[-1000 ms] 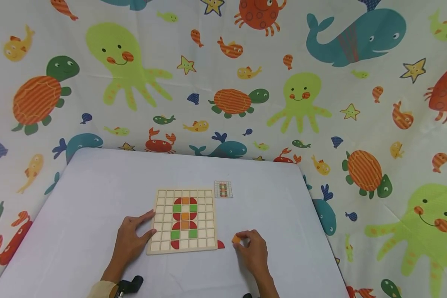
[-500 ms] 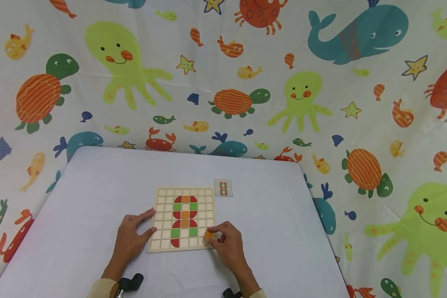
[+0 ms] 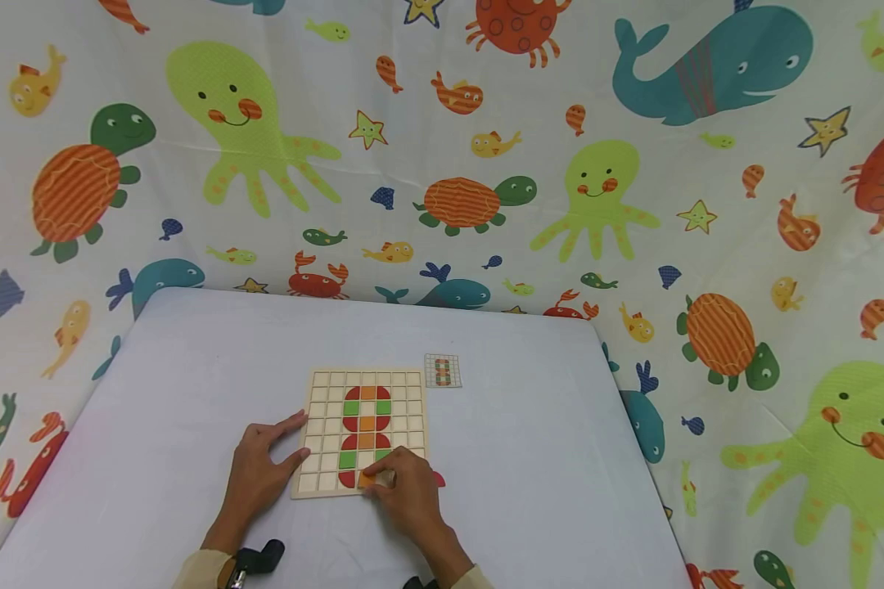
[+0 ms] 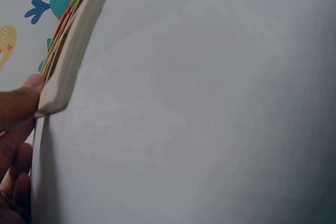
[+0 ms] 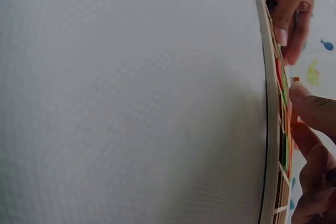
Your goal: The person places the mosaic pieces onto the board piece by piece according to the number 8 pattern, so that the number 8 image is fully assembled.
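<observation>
A wooden grid board (image 3: 324, 492) lies on the white table, with red quarter-round, green and orange square tiles in its middle columns. At its left edge my left hand (image 3: 261, 466) touches the side with thumb and index finger spread apart; the left wrist view shows the thumb (image 4: 21, 103) right at the board's corner. My right hand (image 3: 410, 495) pinches an orange square tile (image 3: 367, 480) between thumb and fingers. That tile is over the near row, just right of a red quarter-round tile (image 3: 347, 479). The right hand partly covers a green tile and the board's near right part.
A small pattern card (image 3: 443, 371) with a printed grid lies beyond the board's far right corner. One loose red tile (image 3: 439, 479) shows at the board's right side, partly behind the right hand. A curtain (image 3: 442, 270) with sea animals hangs behind the table.
My right hand has carried the orange tile leftward from the table right of the board to the near row. The left hand has stayed at the board's left edge.
</observation>
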The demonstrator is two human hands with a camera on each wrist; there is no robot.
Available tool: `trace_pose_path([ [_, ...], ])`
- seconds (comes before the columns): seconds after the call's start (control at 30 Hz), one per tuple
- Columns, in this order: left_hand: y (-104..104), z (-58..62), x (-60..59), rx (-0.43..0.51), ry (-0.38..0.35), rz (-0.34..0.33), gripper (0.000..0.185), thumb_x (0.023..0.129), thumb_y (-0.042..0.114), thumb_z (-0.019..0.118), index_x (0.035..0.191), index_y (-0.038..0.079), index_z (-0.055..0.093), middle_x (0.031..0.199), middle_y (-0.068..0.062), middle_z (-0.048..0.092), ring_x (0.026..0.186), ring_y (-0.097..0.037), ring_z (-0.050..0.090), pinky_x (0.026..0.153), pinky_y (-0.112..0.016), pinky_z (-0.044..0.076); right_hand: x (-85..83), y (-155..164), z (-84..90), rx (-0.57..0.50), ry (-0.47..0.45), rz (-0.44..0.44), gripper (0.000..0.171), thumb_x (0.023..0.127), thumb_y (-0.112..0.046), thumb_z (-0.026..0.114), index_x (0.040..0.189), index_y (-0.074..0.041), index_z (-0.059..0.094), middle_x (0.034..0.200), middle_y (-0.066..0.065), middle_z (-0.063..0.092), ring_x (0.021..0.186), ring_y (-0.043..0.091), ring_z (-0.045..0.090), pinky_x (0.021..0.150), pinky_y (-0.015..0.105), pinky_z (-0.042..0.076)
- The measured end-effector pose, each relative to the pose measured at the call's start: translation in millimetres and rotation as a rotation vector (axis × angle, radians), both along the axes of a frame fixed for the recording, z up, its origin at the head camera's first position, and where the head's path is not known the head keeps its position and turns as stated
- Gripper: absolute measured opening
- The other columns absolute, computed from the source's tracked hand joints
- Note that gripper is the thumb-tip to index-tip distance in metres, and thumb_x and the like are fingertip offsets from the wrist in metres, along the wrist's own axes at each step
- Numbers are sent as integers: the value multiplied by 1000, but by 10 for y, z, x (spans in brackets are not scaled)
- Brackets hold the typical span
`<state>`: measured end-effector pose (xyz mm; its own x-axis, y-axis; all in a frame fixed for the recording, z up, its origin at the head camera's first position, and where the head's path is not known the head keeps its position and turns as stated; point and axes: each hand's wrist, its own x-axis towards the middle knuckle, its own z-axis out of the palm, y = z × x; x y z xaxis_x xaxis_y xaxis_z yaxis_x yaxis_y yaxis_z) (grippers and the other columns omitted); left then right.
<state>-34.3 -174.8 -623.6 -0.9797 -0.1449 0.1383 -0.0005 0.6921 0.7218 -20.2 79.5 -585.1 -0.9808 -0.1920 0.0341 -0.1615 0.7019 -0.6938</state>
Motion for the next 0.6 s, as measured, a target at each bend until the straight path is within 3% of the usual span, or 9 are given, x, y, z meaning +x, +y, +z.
trace_pose_path([
  [0.13,-11,0,-1,6,-6,-4,63,82,12,90,142,14,69,111,-13,70,97,-21,49,76,-38,42,6,-58,-26,65,30,-16,24,72,-17,98,91,-26,88,89,-17,71,88,1,66,72,17,50],
  [0.3,-18,7,-4,3,-1,-4,63,82,12,90,142,14,69,112,-14,70,97,-22,50,76,-38,42,-12,-88,-25,106,21,-9,20,75,-17,97,91,-25,88,88,-18,68,87,0,65,73,17,51],
  [0.6,-16,-3,-6,2,-20,-5,63,84,14,90,143,14,68,110,-16,68,98,-24,51,76,-38,43,-36,-124,10,220,89,72,13,80,-19,93,91,-25,89,87,-15,69,79,-3,61,68,14,50],
])
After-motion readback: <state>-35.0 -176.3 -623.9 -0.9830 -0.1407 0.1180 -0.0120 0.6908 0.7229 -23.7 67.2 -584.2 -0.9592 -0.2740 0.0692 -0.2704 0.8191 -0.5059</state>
